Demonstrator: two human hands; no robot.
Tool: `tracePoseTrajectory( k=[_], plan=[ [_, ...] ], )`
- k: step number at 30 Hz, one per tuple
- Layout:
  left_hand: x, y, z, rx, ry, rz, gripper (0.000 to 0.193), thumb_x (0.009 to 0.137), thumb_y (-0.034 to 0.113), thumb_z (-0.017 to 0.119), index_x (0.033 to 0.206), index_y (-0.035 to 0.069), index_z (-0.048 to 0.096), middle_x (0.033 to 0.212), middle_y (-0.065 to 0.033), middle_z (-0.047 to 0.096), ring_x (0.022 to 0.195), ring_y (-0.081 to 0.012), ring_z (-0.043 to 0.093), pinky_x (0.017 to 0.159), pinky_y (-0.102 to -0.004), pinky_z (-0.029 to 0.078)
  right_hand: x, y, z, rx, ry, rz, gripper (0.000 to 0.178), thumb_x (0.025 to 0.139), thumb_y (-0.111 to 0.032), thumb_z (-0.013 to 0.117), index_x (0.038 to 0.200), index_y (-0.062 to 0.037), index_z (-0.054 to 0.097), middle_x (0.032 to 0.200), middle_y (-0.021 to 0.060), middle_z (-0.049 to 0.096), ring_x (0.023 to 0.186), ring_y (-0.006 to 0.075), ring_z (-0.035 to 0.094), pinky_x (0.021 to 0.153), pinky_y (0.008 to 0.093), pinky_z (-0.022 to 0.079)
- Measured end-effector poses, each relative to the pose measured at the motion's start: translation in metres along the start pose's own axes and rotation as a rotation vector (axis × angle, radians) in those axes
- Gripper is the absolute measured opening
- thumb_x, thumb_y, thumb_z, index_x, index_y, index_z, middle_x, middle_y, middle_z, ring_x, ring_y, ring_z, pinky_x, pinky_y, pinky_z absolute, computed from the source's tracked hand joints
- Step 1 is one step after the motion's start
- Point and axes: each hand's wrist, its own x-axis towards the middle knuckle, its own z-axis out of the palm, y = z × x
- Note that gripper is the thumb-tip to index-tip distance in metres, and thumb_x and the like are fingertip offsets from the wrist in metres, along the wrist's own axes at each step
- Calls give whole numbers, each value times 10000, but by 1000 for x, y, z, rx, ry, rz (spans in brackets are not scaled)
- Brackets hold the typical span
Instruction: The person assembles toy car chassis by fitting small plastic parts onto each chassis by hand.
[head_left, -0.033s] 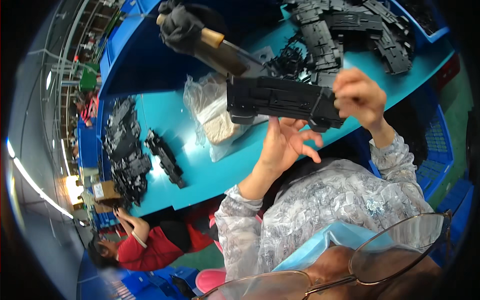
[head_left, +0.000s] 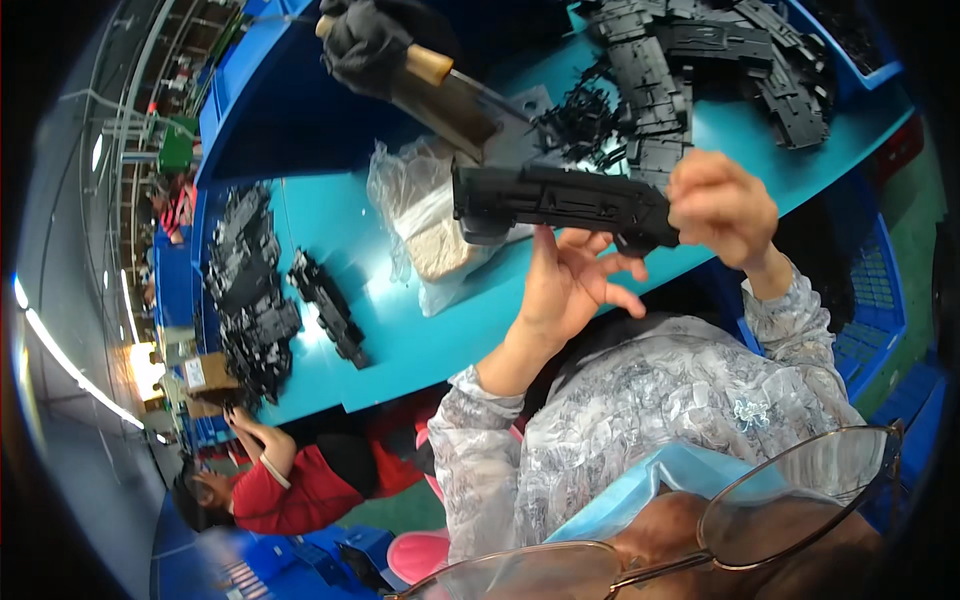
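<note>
Teal workbench with black plastic parts and a bag

The teal bench [head_left: 400, 330] runs from lower left to upper right. A heap of black parts [head_left: 245, 290] lies at its left end, with a short row of parts [head_left: 328, 308] just beside it. A clear plastic bag [head_left: 425, 225] sits mid-bench, and a larger pile of black parts [head_left: 700, 60] covers the far right.

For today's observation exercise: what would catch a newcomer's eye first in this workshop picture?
First, the long black plastic part held up mid-picture between the left hand and right hand. Behind it, a black-gloved hand grips a wooden-handled knife over the turquoise table. Heaps of black plastic parts lie at the left, more at top right.
</note>
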Motion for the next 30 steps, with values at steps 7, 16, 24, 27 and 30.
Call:
tracePoseTrajectory(
  k=[7,16,24,27,30],
  plan=[
    [-10,-12,3,-72,361,298,537,820,565,281,1211,202,342,1223,-96,410,1079,-211,409,835,-396,340,-2,-28,46,-175,-269,-300,220,570,29,595,779,63,540,790,135,511,626,234,517,492,314,422],
    [-14,-9,-2,55,397,457,630,791,596,319,1158,89,389,1176,-140,430,1072,-284,420,909,-414,323,-16,-41,73,-172,-329,-213,248,548,-28,581,767,78,532,785,132,507,654,223,515,517,294,412],
    [-14,8,-11,3,258,182,720,786,615,234,1117,1,408,1060,-143,500,846,-257,545,749,-396,469,-7,-22,44,-69,-154,101,196,644,-12,603,824,41,546,748,125,546,609,244,537,524,294,443],
    [-9,9,-4,6,389,214,711,794,607,214,1123,7,407,1064,-138,502,839,-261,549,740,-390,471,-10,-6,33,-103,-63,535,92,728,-33,567,800,24,577,685,87,551,569,150,539,485,235,411],
    [-8,13,-1,42,382,241,706,795,611,213,1129,19,406,1069,-133,502,819,-270,555,732,-380,474,-13,-8,32,76,-23,732,87,764,-44,542,793,27,583,662,74,545,533,113,525,465,214,392]
  ],
)
